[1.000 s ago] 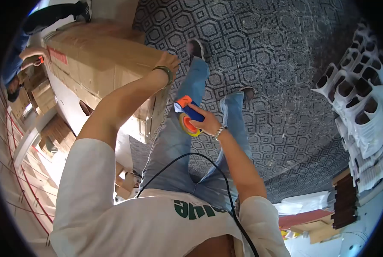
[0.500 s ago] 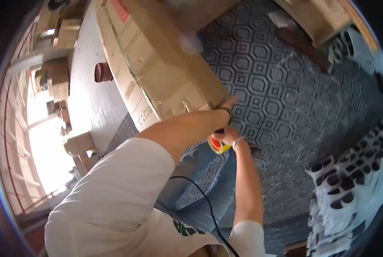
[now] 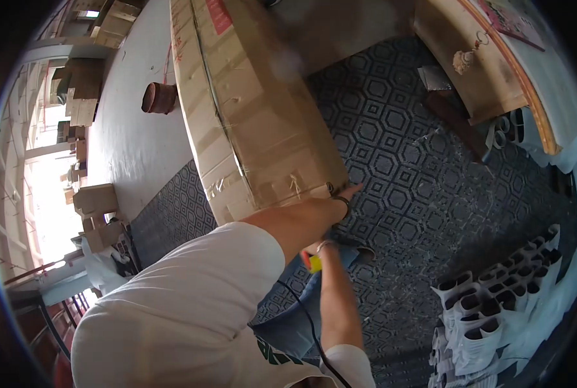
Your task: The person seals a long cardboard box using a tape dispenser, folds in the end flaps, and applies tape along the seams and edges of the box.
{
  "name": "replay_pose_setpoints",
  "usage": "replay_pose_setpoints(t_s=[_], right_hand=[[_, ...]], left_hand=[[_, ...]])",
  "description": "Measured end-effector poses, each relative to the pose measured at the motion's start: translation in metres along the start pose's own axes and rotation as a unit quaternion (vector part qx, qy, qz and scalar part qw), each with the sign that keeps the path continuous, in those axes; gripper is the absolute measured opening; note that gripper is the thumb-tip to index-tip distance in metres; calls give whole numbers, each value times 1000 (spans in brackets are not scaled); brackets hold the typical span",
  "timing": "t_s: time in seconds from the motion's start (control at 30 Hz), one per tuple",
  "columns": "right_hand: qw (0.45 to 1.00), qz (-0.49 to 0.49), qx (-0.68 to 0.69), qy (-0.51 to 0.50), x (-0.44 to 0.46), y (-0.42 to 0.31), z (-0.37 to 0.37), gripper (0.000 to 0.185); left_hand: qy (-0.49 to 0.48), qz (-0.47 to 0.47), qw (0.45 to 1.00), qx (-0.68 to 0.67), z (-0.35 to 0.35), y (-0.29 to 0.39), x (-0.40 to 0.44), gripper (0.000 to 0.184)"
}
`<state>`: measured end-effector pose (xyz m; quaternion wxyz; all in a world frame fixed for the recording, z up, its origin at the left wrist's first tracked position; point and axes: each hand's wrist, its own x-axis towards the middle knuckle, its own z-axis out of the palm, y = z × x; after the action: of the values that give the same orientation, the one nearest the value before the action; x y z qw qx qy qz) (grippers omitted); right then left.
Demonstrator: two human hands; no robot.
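A long brown cardboard box (image 3: 269,129) runs from the top of the view down towards my body, with clear tape over its near end. My left hand (image 3: 348,194), past a dark bracelet, is at the box's near right corner; the fingers that show are stretched out. Below my left forearm, my right hand (image 3: 315,247) is closed round a tape dispenser; a red and yellow tape roll (image 3: 312,261) shows beside it. The forearm and shade hide most of the dispenser.
Patterned carpet (image 3: 405,155) lies right of the box. White-wrapped tubes (image 3: 489,304) are stacked at lower right. A wooden-edged table (image 3: 521,77) stands at upper right, a dark red round container (image 3: 159,98) left of the box, and more cartons (image 3: 94,199) at far left.
The view has swung round along the box. My right hand has moved with the dispenser from over my legs to below my left forearm. My left hand stays by the box's corner.
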<state>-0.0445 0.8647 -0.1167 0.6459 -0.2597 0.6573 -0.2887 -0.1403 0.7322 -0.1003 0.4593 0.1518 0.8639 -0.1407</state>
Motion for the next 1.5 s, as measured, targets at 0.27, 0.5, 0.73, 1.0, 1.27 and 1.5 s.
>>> replay_pose_setpoints(t_s=[0.27, 0.5, 0.73, 1.0, 1.27, 1.5], right_hand=[[958, 81, 257, 95, -132, 17, -2, 49], [961, 219, 79, 147, -368, 53, -56, 53], [919, 327, -79, 204, -347, -5, -143, 56], [950, 114, -211, 199, -215, -191, -228, 57], [974, -33, -208, 87, -180, -152, -326, 59], [957, 202, -206, 40, -307, -129, -453, 55]], left_hand=[[54, 74, 981, -169, 59, 34, -122, 51], [159, 103, 927, -322, 102, 31, -229, 51], [210, -374, 742, -516, 98, -15, -270, 81], [110, -407, 711, -562, 69, -8, -240, 90], [-37, -396, 659, -638, -54, 13, -157, 76], [-81, -532, 500, -679, -37, 37, -47, 66]])
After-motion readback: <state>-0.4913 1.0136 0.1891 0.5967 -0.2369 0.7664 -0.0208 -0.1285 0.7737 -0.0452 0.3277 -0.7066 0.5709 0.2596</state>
